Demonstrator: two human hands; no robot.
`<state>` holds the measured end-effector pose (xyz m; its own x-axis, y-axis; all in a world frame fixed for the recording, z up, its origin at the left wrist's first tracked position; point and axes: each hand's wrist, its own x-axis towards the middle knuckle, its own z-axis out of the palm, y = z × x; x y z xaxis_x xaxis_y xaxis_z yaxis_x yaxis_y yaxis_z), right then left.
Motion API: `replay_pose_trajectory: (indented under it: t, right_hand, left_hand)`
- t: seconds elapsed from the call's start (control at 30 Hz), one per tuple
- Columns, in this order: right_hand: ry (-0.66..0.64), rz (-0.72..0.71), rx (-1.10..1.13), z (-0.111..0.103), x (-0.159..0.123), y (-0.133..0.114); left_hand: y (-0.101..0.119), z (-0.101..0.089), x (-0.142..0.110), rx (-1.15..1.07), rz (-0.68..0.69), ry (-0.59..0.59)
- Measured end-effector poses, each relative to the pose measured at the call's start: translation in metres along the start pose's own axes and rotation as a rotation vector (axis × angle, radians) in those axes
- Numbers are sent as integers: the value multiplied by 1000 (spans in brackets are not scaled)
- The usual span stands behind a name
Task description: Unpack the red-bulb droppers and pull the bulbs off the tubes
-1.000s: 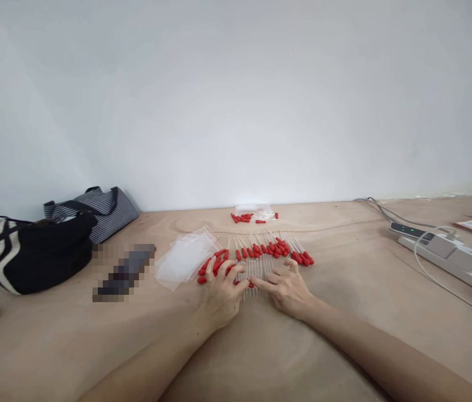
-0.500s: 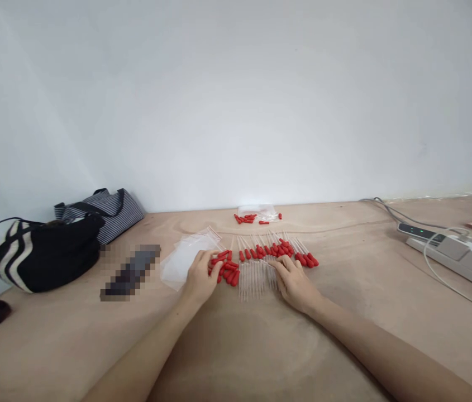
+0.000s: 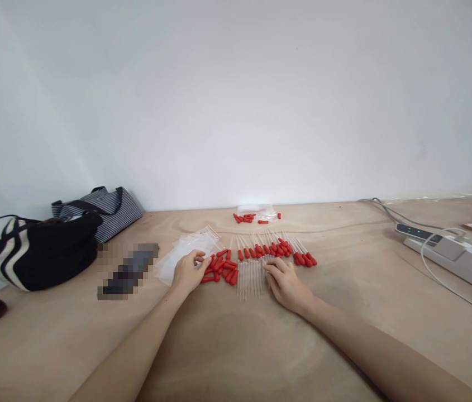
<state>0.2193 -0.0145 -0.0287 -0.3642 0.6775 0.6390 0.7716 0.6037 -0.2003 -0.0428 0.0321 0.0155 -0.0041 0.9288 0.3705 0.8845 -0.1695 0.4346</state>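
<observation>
Several clear glass droppers (image 3: 251, 277) and loose red rubber bulbs (image 3: 223, 268) lie spread on the wooden table (image 3: 236, 340). My left hand (image 3: 187, 272) rests at the left edge of the red bulbs, fingers curled with the fingertips touching the bulbs. My right hand (image 3: 285, 279) lies just right of the bare glass tubes, fingers bent and touching them. A row of droppers with red bulbs fitted (image 3: 280, 247) lies behind both hands. Clear plastic bags (image 3: 185, 249) sit left of my left hand.
A second small heap of red bulbs with a bag (image 3: 254, 215) lies near the wall. Two striped handbags (image 3: 47, 245) stand at the left, with a blurred dark object (image 3: 129, 270) beside them. A power strip with cables (image 3: 449, 251) lies at the right.
My left hand has slid from the middle of the pile to its left edge. The red bulbs it covered now lie gathered beside it. My right hand shifted slightly left against the glass tubes.
</observation>
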Motion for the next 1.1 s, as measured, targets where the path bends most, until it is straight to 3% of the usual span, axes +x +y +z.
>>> replay_pose_trajectory:
  t: [0.23,0.5,0.83,1.0,1.1]
  right_hand:
    - [-87,-10,56,-12,1,-8]
    - [-16,91,70,-21,0,0]
    - [95,147,16,-23,-1,13]
    - [156,157,-47,-24,-1,11]
    - [227,155,-162,-28,0,6]
  left_hand:
    - [12,-2,2,174,119,113]
    - [53,14,28,391,175,-25]
    - [67,28,42,478,117,-61]
    - [74,11,27,444,146,-16]
    - [75,2,3,350,367,105]
